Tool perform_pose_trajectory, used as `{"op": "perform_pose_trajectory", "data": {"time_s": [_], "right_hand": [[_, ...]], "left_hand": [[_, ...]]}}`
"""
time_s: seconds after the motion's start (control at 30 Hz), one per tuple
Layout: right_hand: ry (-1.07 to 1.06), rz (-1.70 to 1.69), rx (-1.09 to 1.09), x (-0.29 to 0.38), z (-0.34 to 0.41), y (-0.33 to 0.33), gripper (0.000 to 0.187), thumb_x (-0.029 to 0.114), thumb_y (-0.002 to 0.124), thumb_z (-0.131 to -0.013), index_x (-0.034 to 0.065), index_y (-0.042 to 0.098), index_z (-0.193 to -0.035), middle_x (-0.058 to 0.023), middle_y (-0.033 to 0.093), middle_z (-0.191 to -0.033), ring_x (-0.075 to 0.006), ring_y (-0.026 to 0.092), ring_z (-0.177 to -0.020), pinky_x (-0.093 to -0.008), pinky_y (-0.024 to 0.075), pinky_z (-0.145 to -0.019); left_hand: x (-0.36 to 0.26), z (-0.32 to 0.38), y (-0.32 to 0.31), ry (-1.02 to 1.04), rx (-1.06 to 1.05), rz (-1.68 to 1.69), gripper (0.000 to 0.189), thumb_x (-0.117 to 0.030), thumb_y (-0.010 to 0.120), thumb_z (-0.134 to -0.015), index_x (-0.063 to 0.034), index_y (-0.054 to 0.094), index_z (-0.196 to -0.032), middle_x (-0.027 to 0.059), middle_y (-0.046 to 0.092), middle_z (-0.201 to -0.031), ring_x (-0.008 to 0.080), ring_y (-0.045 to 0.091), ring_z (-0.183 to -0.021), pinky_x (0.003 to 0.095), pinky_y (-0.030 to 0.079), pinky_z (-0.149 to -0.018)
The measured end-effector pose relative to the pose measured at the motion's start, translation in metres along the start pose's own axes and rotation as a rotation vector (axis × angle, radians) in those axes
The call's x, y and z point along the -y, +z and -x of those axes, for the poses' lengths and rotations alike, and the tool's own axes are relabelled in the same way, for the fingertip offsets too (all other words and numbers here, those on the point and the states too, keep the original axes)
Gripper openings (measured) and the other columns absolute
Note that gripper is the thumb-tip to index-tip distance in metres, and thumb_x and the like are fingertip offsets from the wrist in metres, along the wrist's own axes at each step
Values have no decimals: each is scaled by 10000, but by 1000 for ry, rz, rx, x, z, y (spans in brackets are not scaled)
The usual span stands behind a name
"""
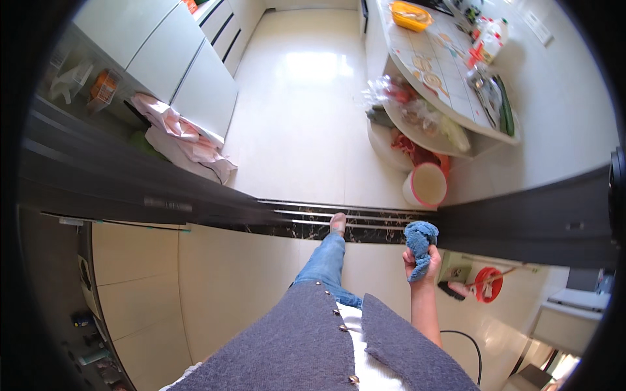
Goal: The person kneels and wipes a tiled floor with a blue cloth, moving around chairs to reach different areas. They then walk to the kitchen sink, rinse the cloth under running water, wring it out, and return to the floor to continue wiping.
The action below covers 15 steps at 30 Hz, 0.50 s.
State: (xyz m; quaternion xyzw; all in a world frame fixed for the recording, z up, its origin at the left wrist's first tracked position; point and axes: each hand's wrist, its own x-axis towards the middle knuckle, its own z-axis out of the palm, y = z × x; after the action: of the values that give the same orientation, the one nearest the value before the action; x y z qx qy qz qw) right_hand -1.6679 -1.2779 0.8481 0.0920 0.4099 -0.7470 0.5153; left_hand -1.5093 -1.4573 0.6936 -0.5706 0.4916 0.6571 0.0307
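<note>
My right hand grips a bunched blue cloth that looks like a fluffy towel. The cloth is held out ahead of my body, near the dark door frame on the right. My left hand is out of view. One foot rests at the black marble threshold, which has several metal sliding-door tracks running across it.
Beyond the threshold, a curved counter holds a yellow plastic basin, bottles and cucumbers. Below stands a pink-rimmed bucket. Pink fabric hangs beside the white cabinet at left. A red bucket sits at right.
</note>
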Motion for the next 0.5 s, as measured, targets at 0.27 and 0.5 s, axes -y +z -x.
{"op": "perform_pose_trajectory", "data": {"time_s": [0.27, 0.5], "right_hand": [[-49, 49, 131, 39, -138, 119, 180, 125, 444, -904, 41, 568, -803, -43, 537, -665, -157, 480, -513, -290, 390, -498], [129, 133, 104, 31, -245, 190, 204, 166, 417, -904, 58, 521, -765, -44, 499, -645, -166, 437, -531, -298, 347, -509]], "left_hand": [[-51, -51, -75, -124, -98, 85, 303, -260, 690, -782, -42, 616, -980, 155, 610, -998, 274, 574, -901, 431, 463, -821], [-75, -86, -134, -187, -220, 195, 299, -254, 690, -780, -42, 614, -976, 155, 608, -994, 275, 572, -905, 432, 461, -825]]}}
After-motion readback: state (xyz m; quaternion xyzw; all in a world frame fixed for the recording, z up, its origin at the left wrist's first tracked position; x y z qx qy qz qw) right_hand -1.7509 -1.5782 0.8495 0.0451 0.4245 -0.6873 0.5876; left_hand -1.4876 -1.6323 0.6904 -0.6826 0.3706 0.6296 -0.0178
